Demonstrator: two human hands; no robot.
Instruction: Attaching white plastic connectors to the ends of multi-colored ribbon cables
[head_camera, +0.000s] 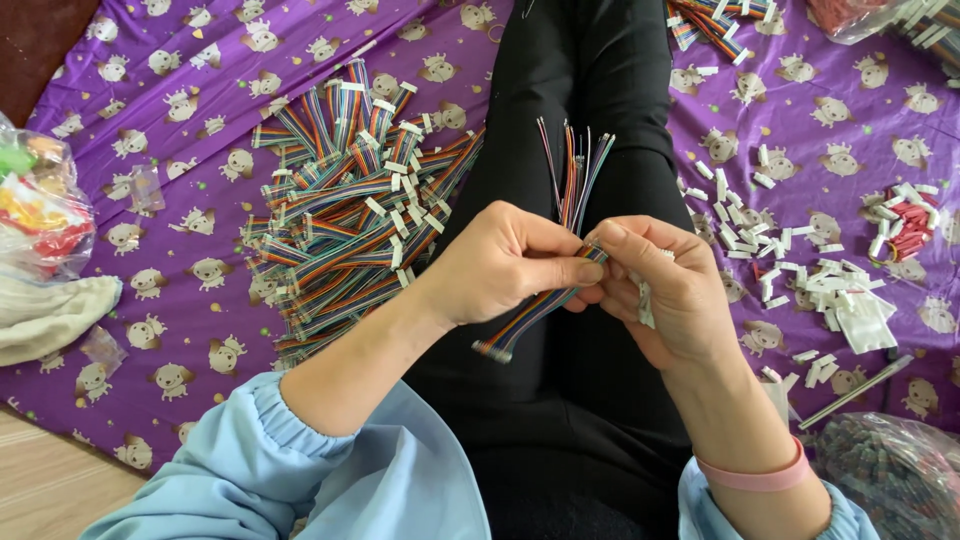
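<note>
My left hand (500, 262) pinches a flat rainbow ribbon cable (528, 315) near its middle, over my black-trousered legs (580, 90). The cable's loose wire ends (572, 165) fan upward above both hands, and its lower end hangs down to the left. My right hand (672, 290) meets the left at the same cable and also keeps a small white plastic connector (645, 300) tucked in its fingers. A pink band sits on my right wrist (765, 478).
A big heap of finished rainbow cables with white connectors (345, 200) lies left on the purple printed cloth (190, 330). Loose white connectors (830, 285) are scattered right. Plastic bags sit at far left (40, 200) and bottom right (890, 470). More cables (715, 20) lie at the top.
</note>
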